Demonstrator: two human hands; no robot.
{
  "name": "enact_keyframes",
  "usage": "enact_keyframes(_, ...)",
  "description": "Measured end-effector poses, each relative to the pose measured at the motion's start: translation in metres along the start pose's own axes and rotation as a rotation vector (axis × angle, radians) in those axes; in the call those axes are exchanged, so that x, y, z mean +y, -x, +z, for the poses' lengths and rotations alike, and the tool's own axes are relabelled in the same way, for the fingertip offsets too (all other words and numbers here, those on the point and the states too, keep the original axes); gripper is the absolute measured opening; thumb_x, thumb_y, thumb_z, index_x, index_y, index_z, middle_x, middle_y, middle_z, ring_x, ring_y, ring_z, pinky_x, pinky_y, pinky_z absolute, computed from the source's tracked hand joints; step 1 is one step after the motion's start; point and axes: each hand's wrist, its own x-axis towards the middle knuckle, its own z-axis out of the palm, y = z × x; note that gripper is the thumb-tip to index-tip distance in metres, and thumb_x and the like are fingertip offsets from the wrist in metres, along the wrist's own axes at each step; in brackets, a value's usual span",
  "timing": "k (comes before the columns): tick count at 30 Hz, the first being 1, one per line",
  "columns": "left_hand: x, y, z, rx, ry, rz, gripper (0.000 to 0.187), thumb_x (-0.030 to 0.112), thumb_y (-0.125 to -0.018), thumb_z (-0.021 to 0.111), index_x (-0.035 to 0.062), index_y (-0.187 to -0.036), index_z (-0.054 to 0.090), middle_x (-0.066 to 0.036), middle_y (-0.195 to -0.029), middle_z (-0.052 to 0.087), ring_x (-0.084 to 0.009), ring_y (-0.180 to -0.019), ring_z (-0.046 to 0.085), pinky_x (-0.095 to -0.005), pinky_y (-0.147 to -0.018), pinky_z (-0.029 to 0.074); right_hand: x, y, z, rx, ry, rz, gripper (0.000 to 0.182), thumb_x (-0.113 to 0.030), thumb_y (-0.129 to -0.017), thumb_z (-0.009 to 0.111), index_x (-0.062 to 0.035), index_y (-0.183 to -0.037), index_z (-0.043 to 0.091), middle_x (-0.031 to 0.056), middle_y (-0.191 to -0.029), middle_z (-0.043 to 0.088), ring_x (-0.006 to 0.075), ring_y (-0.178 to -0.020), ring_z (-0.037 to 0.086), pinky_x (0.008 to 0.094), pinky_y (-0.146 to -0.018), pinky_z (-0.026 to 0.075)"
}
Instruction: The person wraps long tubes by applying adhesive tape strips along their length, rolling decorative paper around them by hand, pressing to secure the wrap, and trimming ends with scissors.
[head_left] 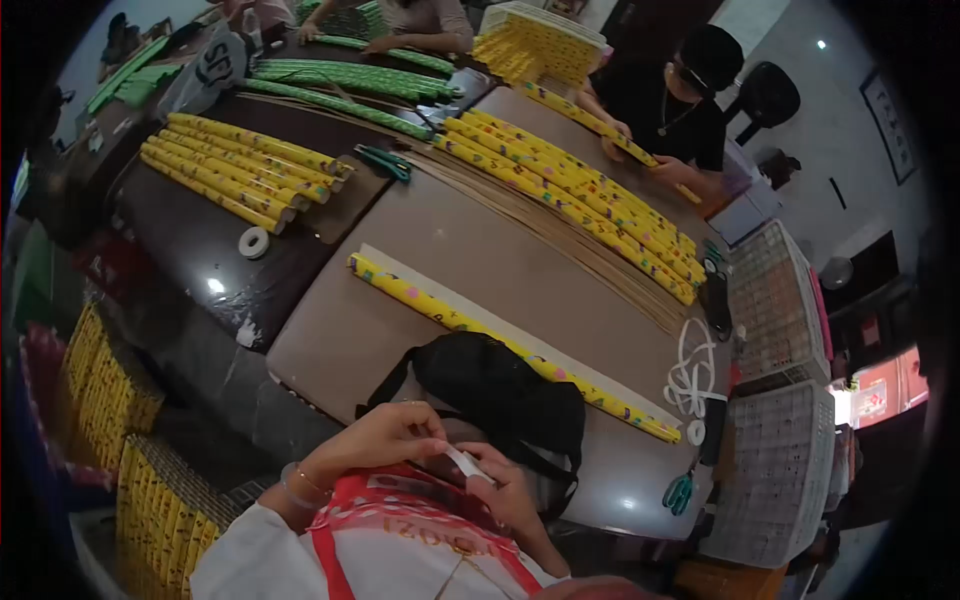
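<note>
Close to my body, my left hand point(392, 437) pinches one end of a small white strip point(463, 461), perhaps paper or tape. The fingers of my right hand point(507, 492) are closed on its other end. Just beyond both hands a black bag point(495, 380) with straps lies at the table's near edge. Past the bag, a single yellow patterned roll point(490, 340) stretches diagonally across the brown table point(430, 220), with a pale sheet edge along its far side.
More yellow rolls point(570, 190) lie beside long thin brown strips point(560, 235). Other yellow rolls point(235, 170) are at left near a white tape ring point(254, 242). Green-handled scissors point(679, 493) and white cord point(692, 375) sit right. Across the table, a person point(670, 110) handles a roll.
</note>
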Motion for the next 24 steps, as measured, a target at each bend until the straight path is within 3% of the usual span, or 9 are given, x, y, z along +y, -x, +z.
enact_keyframes(1, 0.000, -0.001, -0.002, 0.019, -0.101, 0.056, 0.022, 0.020, -0.083, 0.066, -0.0007, -0.089, 0.061, -0.007, -0.078, 0.060, -0.0115, -0.074, 0.058, -0.0247, -0.065, 0.047, 0.004, -0.004, -0.002, -0.024, 0.028, -0.071, 0.015, -0.007, -0.080, 0.058, 0.0054, -0.088, 0.062, 0.0113, -0.117, 0.055, 0.0216, -0.098, 0.056, 0.0276, -0.082, 0.042)
enact_keyframes(4, -0.010, 0.002, -0.004, 0.026, -0.052, 0.104, 0.023, 0.021, -0.083, 0.066, -0.0004, -0.090, 0.061, -0.007, -0.082, 0.062, -0.0119, -0.074, 0.058, -0.0245, -0.066, 0.047, 0.004, -0.011, 0.003, -0.022, -0.035, -0.030, 0.014, -0.006, -0.079, 0.057, 0.0041, -0.085, 0.065, 0.0122, -0.122, 0.055, 0.0230, -0.107, 0.055, 0.0296, -0.089, 0.042)
enact_keyframes(5, -0.011, 0.004, -0.005, 0.011, -0.002, 0.013, 0.024, 0.022, -0.082, 0.066, -0.0001, -0.089, 0.061, -0.006, -0.082, 0.061, -0.0122, -0.076, 0.057, -0.0256, -0.067, 0.046, 0.011, -0.012, 0.004, -0.005, -0.022, 0.001, 0.015, -0.009, -0.079, 0.056, 0.0035, -0.082, 0.065, 0.0138, -0.121, 0.055, 0.0240, -0.109, 0.054, 0.0307, -0.090, 0.041)
enact_keyframes(8, -0.012, 0.005, -0.006, 0.082, -0.154, 0.144, 0.023, 0.023, -0.082, 0.065, 0.0009, -0.088, 0.061, -0.009, -0.081, 0.060, -0.0145, -0.074, 0.056, -0.0272, -0.065, 0.045, 0.022, -0.020, 0.010, 0.016, -0.030, -0.067, 0.022, -0.015, -0.080, 0.055, 0.0055, -0.076, 0.062, 0.0161, -0.118, 0.057, 0.0222, -0.103, 0.056, 0.0295, -0.086, 0.042)
enact_keyframes(13, -0.017, 0.009, -0.012, 0.070, -0.240, 0.137, 0.017, 0.018, -0.083, 0.065, 0.0020, -0.086, 0.061, -0.007, -0.080, 0.059, -0.0162, -0.074, 0.056, -0.0277, -0.066, 0.044, 0.030, -0.025, 0.017, 0.031, -0.107, 0.024, 0.025, -0.016, -0.082, 0.054, 0.0068, -0.074, 0.057, 0.0136, -0.101, 0.062, 0.0198, -0.083, 0.059, 0.0291, -0.074, 0.044)
enact_keyframes(15, -0.026, 0.008, -0.011, 0.099, -0.266, 0.133, 0.017, 0.019, -0.082, 0.065, 0.0027, -0.086, 0.061, -0.007, -0.080, 0.059, -0.0165, -0.072, 0.055, -0.0277, -0.065, 0.044, 0.056, -0.028, 0.013, 0.030, 0.002, -0.009, 0.023, -0.016, -0.083, 0.055, 0.0062, -0.076, 0.058, 0.0132, -0.094, 0.063, 0.0208, -0.076, 0.059, 0.0290, -0.069, 0.045)
enact_keyframes(19, -0.030, 0.011, -0.004, 0.136, -0.326, 0.027, 0.024, 0.024, -0.080, 0.065, 0.0007, -0.088, 0.062, -0.012, -0.081, 0.061, -0.0195, -0.076, 0.059, -0.0297, -0.068, 0.047, 0.087, -0.028, 0.020, 0.140, 0.027, -0.080, 0.020, -0.014, -0.080, 0.057, 0.0058, -0.079, 0.060, 0.0133, -0.092, 0.063, 0.0220, -0.078, 0.060, 0.0286, -0.070, 0.046)
enact_keyframes(21, -0.030, 0.010, -0.004, 0.134, -0.334, 0.025, 0.025, 0.024, -0.080, 0.065, 0.0009, -0.088, 0.062, -0.012, -0.080, 0.061, -0.0199, -0.075, 0.059, -0.0298, -0.067, 0.047, 0.083, -0.031, 0.020, 0.141, 0.121, -0.283, 0.020, -0.013, -0.078, 0.059, 0.0056, -0.083, 0.061, 0.0147, -0.094, 0.063, 0.0228, -0.082, 0.060, 0.0293, -0.073, 0.046)
enact_keyframes(24, -0.039, 0.011, 0.000, 0.138, -0.295, 0.022, 0.025, 0.024, -0.081, 0.064, 0.0009, -0.089, 0.063, -0.012, -0.079, 0.061, -0.0211, -0.072, 0.060, -0.0299, -0.066, 0.047, 0.071, -0.030, 0.017, 0.099, 0.043, -0.203, 0.020, -0.013, -0.077, 0.059, 0.0060, -0.083, 0.060, 0.0163, -0.097, 0.062, 0.0236, -0.085, 0.060, 0.0295, -0.075, 0.046)
